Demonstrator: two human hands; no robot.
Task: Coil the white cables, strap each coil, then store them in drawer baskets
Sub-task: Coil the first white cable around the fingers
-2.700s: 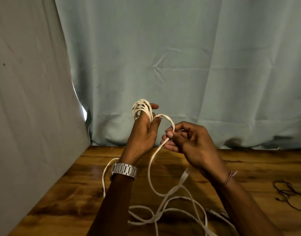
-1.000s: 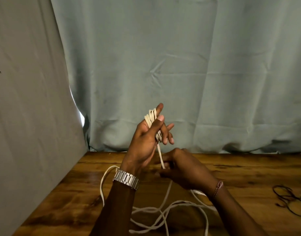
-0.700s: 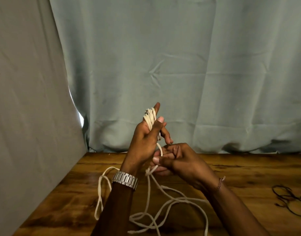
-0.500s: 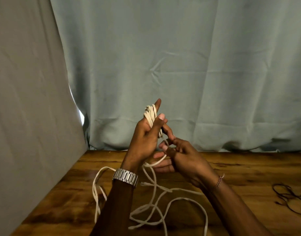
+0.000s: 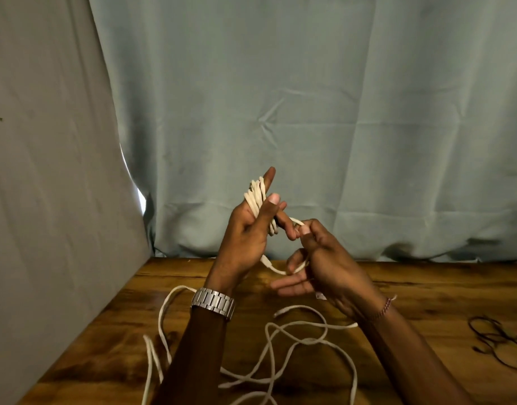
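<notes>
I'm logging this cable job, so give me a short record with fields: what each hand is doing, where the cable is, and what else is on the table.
left hand: raised, fingers up, thumb pressing the wound coil against them
right hand: pinches the white cable beside the coil, feeding a loop
loose cable: trails in slack loops over the wooden table
strap: none seen on the coil
wrists: metal watch on the left, thin bracelet on the right
other: thin dark wire tangle at the table's right edge
backdrop: pale curtain
</notes>
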